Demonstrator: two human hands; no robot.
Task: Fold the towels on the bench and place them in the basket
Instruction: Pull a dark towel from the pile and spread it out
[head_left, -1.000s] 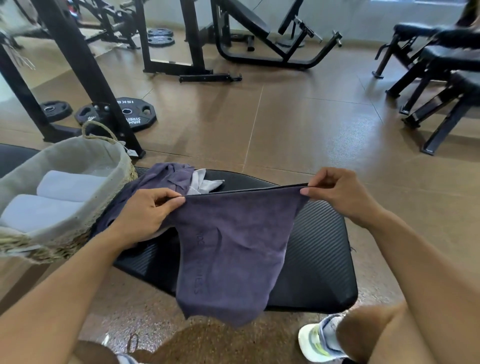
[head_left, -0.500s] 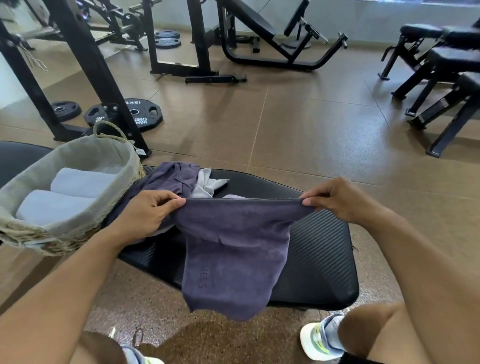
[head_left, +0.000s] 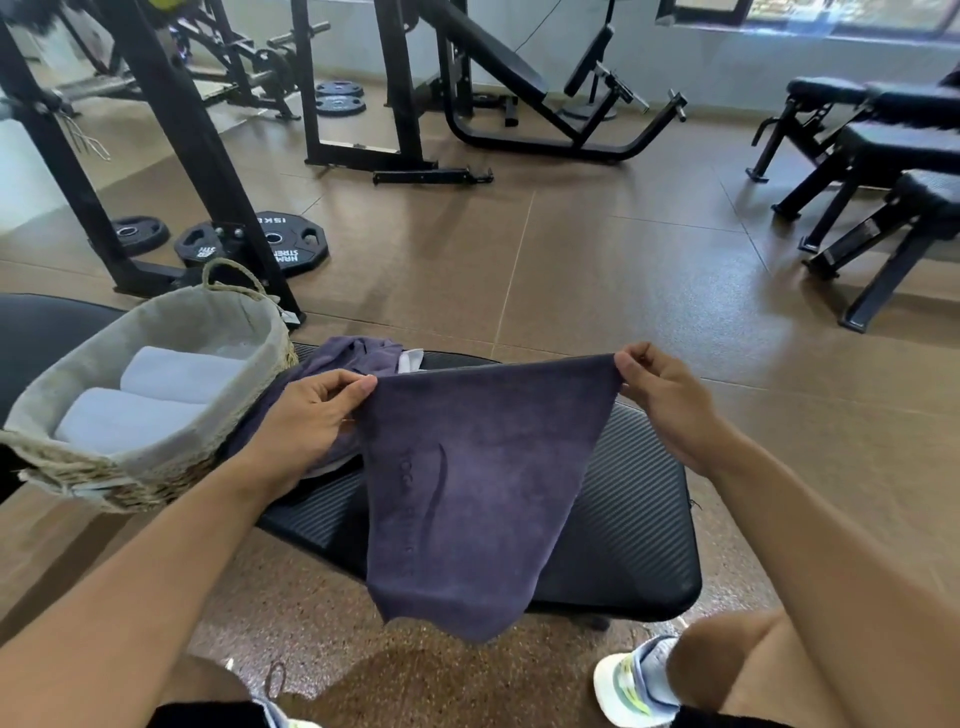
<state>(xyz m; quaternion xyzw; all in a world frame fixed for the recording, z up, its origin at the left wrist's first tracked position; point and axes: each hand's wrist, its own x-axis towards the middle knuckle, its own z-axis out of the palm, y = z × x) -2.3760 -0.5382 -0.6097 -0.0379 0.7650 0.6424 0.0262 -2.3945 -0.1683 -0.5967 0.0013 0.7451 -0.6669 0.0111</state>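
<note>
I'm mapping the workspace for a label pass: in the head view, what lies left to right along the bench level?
Basket holding rolled white towels → left hand → purple towel stretched between both hands → right hand.

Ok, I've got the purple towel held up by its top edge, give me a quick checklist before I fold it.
1. Left hand pinches one top corner of the purple towel: ok.
2. Right hand pinches the other top corner: ok.
3. Top edge stretched straight between both grips: ok.
4. Towel hangs flat: not ok, the lower part narrows and bunches toward the bottom.
5. Bare bench surface to lay it on: ok on the right side; another purple towel is heaped at the left.
6. Room in the basket: cannot tell; two rolled white towels already lie inside.
</note>
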